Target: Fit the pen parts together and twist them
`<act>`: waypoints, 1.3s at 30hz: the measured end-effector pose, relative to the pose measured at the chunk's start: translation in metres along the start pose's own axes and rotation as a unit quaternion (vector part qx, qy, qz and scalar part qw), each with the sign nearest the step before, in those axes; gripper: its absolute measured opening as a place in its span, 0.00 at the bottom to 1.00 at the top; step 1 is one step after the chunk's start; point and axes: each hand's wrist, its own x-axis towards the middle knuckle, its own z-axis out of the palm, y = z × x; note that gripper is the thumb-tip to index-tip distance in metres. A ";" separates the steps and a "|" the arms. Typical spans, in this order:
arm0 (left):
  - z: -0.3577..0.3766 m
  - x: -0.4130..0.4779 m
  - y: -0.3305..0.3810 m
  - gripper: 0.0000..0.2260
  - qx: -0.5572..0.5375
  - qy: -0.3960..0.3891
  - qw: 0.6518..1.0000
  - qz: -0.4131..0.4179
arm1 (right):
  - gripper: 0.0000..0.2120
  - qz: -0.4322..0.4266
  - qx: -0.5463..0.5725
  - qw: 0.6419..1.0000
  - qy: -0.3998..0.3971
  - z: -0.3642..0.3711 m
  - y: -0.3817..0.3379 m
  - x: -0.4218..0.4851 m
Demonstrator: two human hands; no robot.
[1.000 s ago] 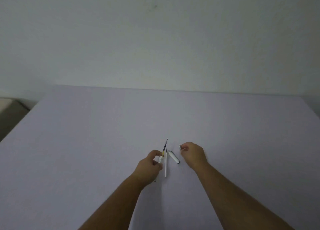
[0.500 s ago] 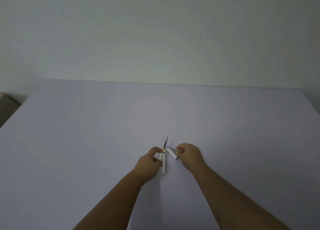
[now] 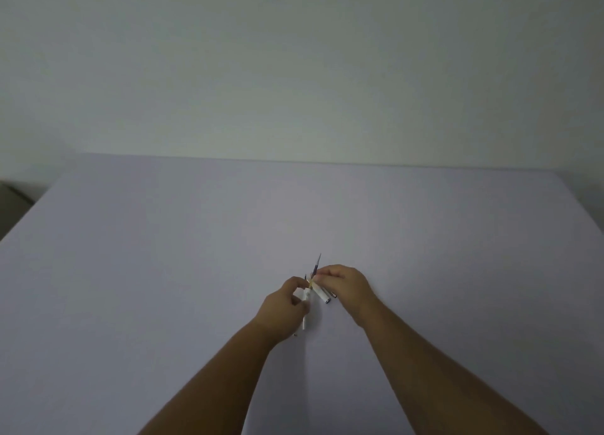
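Both hands meet over a taken-apart pen on a pale lilac table [image 3: 163,271]. My left hand [image 3: 284,300] grips a white pen barrel [image 3: 306,310], whose lower end sticks out below the fist. My right hand [image 3: 343,284] pinches the thin dark ink refill [image 3: 316,266] near its yellowish collar; the refill's tip points up and away. A short white pen piece with a dark end [image 3: 323,295] lies under the right hand's fingers, and I cannot tell whether they touch it. A tiny dark part [image 3: 295,335] lies on the table by the left wrist.
A plain pale wall [image 3: 294,75] rises behind the table's far edge. A dark gap and a beige surface [image 3: 13,202] show past the table's left corner.
My right hand moved left from beside the short white piece to the refill and now pinches it. The left hand kept its grip and shifted slightly; the camera tilted a little.
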 end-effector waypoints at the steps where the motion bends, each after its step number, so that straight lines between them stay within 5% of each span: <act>1: 0.001 0.001 0.001 0.12 0.003 -0.001 1.000 0.004 | 0.05 0.010 0.005 1.000 -0.025 0.001 -0.003 0.000; 3: 0.002 0.001 0.003 0.12 0.008 -0.004 1.000 0.009 | 0.05 0.016 0.011 1.000 -0.022 0.002 -0.008 0.000; 6: 0.002 0.000 0.000 0.12 0.017 -0.003 1.000 0.007 | 0.07 0.044 0.093 0.991 0.084 -0.004 -0.011 0.008; 8: 0.000 -0.001 -0.004 0.11 0.022 0.005 1.000 0.000 | 0.10 0.046 0.023 0.988 0.142 -0.015 -0.008 0.014; 11: -0.003 -0.001 -0.011 0.12 0.021 0.025 0.999 -0.012 | 0.14 0.052 -0.223 0.967 0.115 -0.023 0.001 0.011; 13: -0.003 -0.002 -0.013 0.13 0.021 0.040 0.999 -0.021 | 0.18 0.060 -0.279 0.953 0.098 -0.020 0.009 0.007; 19: -0.004 -0.002 -0.013 0.10 0.041 0.074 0.996 -0.024 | 0.08 0.084 -0.277 0.951 0.109 -0.010 0.019 0.003; 32: -0.010 -0.008 -0.016 0.09 0.010 0.090 0.995 -0.031 | 0.09 0.068 -0.272 0.949 0.140 -0.008 0.031 0.001; 39: -0.018 -0.011 -0.027 0.09 0.012 0.111 0.992 -0.050 | 0.14 -0.072 -0.429 0.896 0.086 0.024 0.016 -0.004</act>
